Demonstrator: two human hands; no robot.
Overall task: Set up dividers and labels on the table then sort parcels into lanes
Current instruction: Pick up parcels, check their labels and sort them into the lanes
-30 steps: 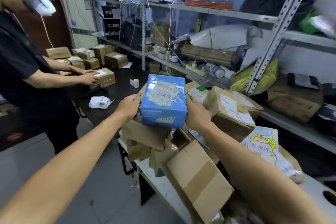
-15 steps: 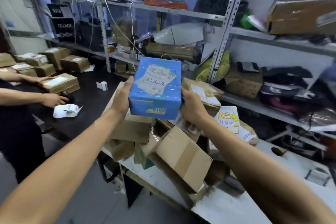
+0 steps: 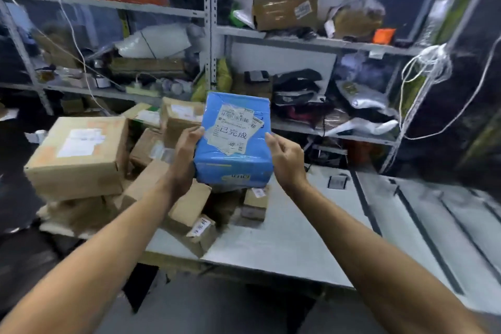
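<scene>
**Head view: blue parcel held in both hands above the pile**

You hold the blue parcel (image 3: 233, 144) in the air between your two hands, above the right edge of the heap of cardboard boxes (image 3: 151, 171) and the near part of the white table (image 3: 284, 247). Your left hand (image 3: 184, 154) grips its left side, fingers curled up over the top edge beside the label. Your right hand (image 3: 287, 160) presses against the right side with the fingers curved round the edge; how far they wrap underneath is hidden.

The parcel's long axis runs away from you, toward the shelving (image 3: 298, 40). Its top face tilts back toward you, so the white shipping label (image 3: 234, 133) is readable, with the printed lines upright from your side and the barcode at the far end. The near end face, with a small yellow mark, points at you and slightly down.

A large brown box (image 3: 78, 154) sits on top of the heap to the left, well apart from the parcel. Dark divider strips (image 3: 423, 228) lie across the table on your right, running away from you.
</scene>
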